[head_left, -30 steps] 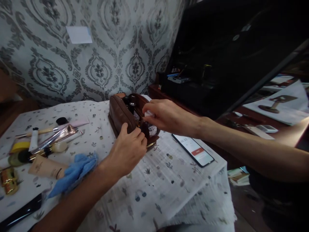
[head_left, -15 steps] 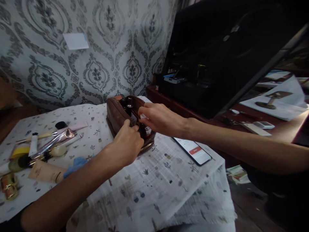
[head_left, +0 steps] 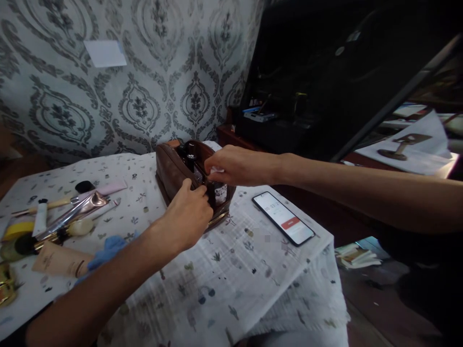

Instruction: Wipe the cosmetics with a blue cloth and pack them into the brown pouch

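A brown toiletry bag (head_left: 169, 166) stands on the cloth-covered table with its top unzipped. Inside it are a dark bottle with a shiny cap (head_left: 191, 153) and other items, partly covered by my hands. My left hand (head_left: 191, 212) grips the bag's near rim, fingers curled over the edge. Above the bag's right side, my right hand (head_left: 231, 166) is closed round a small white object (head_left: 217, 170), mostly hidden by the fingers. Beneath that hand, a patterned white-and-dark item (head_left: 221, 193) shows in the bag.
Left of the bag lie several tubes, brushes and a beige tube (head_left: 61, 259), beside a crumpled blue cloth (head_left: 110, 250). A phone showing a timer (head_left: 284, 218) rests near the table's right edge. A large black screen (head_left: 307, 82) rises at the back right.
My right hand has risen slightly over the bag, uncovering more of the patterned item and the phone. My left hand keeps its hold on the rim. The view has shifted a little.
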A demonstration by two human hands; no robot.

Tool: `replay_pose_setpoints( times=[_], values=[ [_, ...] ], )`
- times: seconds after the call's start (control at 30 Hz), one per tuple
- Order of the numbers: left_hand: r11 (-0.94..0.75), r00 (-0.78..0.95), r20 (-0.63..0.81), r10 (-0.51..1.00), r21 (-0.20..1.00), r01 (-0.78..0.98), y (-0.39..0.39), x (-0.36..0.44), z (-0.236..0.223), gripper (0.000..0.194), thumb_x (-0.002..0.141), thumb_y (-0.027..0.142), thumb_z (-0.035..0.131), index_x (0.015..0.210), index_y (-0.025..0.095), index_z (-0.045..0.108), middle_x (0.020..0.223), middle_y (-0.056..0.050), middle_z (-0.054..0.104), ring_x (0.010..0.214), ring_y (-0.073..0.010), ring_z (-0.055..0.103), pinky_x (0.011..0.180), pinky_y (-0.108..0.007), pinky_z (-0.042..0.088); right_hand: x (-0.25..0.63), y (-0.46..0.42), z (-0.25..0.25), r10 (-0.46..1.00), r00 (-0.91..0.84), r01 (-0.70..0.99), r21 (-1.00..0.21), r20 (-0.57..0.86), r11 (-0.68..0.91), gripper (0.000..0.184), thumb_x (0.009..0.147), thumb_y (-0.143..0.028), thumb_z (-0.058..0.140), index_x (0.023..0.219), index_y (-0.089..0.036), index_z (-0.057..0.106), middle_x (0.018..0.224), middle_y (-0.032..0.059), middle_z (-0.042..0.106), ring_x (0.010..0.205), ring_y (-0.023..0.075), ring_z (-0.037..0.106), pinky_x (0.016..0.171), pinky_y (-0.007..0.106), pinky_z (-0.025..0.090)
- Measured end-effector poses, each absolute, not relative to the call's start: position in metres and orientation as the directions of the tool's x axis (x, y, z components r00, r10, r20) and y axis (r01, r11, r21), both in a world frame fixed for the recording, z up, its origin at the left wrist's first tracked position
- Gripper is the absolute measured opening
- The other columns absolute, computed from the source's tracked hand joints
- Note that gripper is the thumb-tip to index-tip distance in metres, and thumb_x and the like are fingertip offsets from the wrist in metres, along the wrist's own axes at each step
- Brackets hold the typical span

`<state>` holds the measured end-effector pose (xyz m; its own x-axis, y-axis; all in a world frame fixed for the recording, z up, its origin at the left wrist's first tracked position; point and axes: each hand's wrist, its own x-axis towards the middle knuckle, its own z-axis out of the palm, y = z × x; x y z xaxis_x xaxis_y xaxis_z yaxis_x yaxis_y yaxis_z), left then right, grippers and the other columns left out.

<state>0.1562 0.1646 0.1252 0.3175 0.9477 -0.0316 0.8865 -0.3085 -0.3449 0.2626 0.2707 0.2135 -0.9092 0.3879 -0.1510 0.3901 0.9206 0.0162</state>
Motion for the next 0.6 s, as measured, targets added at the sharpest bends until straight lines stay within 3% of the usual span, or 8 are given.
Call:
replay_pose_setpoints(
  times=[0.13, 0.23, 0.3, 0.43, 0.5, 0.6],
  values=[
    [-0.277, 0.342, 0.181, 0.922, -0.307, 0.911, 0.152, 0.152, 0.112, 0.009, 0.088, 0.023, 0.062, 0.088, 0.017, 0.068, 0.092, -0.009, 0.067, 0.100, -0.0281, 0.052, 0.079, -0.044, 0.032, 0.267, 0.272, 0.213, 0.332, -0.931, 0.333, 0.023, -0.153, 0.943, 0.023, 0.095, -0.016, 0.051, 0.099, -0.014, 0.073, 0.086, 0.0077, 0.072, 0.078, 0.0172, 0.063, 0.068, 0.027, 0.039],
    [-0.236, 0.302, 0.306, 0.903, -0.234, 0.943, 0.146, 0.154, 0.103, 0.011, 0.087, 0.011, 0.056, 0.083, 0.017, 0.065, 0.093, -0.008, 0.065, 0.098, -0.0259, 0.051, 0.080, -0.046, 0.031, 0.268, 0.278, 0.210, 0.271, -0.953, 0.273, 0.008, -0.137, 0.962, 0.021, 0.095, -0.015, 0.051, 0.097, -0.015, 0.072, 0.088, 0.0073, 0.072, 0.078, 0.0162, 0.063, 0.067, 0.027, 0.038],
    [-0.222, 0.271, 0.294, 0.916, -0.190, 0.956, 0.146, 0.158, 0.101, 0.012, 0.079, 0.007, 0.061, 0.074, 0.018, 0.063, 0.088, -0.007, 0.065, 0.096, -0.0252, 0.049, 0.081, -0.048, 0.031, 0.266, 0.281, 0.210, 0.252, -0.957, 0.255, -0.002, -0.146, 0.967, 0.019, 0.094, -0.015, 0.053, 0.093, -0.016, 0.072, 0.084, 0.0059, 0.071, 0.075, 0.0154, 0.062, 0.066, 0.027, 0.038],
    [-0.225, 0.241, 0.128, 0.962, -0.127, 0.966, 0.153, 0.164, 0.107, 0.016, 0.066, 0.004, 0.068, 0.062, 0.017, 0.061, 0.075, -0.005, 0.062, 0.094, -0.0259, 0.049, 0.080, -0.050, 0.032, 0.256, 0.283, 0.216, 0.214, -0.957, 0.224, -0.034, -0.196, 0.974, 0.018, 0.089, -0.009, 0.059, 0.083, -0.017, 0.074, 0.070, 0.0009, 0.069, 0.063, 0.0115, 0.058, 0.062, 0.026, 0.036],
    [-0.236, 0.246, 0.099, 0.964, -0.102, 0.966, 0.155, 0.163, 0.109, 0.016, 0.066, 0.003, 0.067, 0.061, 0.017, 0.062, 0.075, -0.005, 0.062, 0.094, -0.0261, 0.049, 0.080, -0.050, 0.032, 0.251, 0.282, 0.219, 0.212, -0.956, 0.228, -0.059, -0.203, 0.972, 0.018, 0.087, -0.006, 0.061, 0.081, -0.016, 0.075, 0.068, -0.0005, 0.069, 0.061, 0.0101, 0.057, 0.062, 0.025, 0.035],
    [-0.294, 0.309, 0.175, 0.935, -0.111, 0.949, 0.157, 0.158, 0.106, 0.016, 0.071, 0.004, 0.065, 0.062, 0.017, 0.062, 0.073, -0.004, 0.061, 0.090, -0.0242, 0.050, 0.078, -0.047, 0.031, 0.243, 0.280, 0.217, 0.209, -0.952, 0.225, -0.045, -0.223, 0.973, 0.018, 0.085, -0.003, 0.061, 0.083, -0.013, 0.076, 0.074, 0.0013, 0.073, 0.065, 0.0100, 0.059, 0.063, 0.026, 0.035]
  ],
)
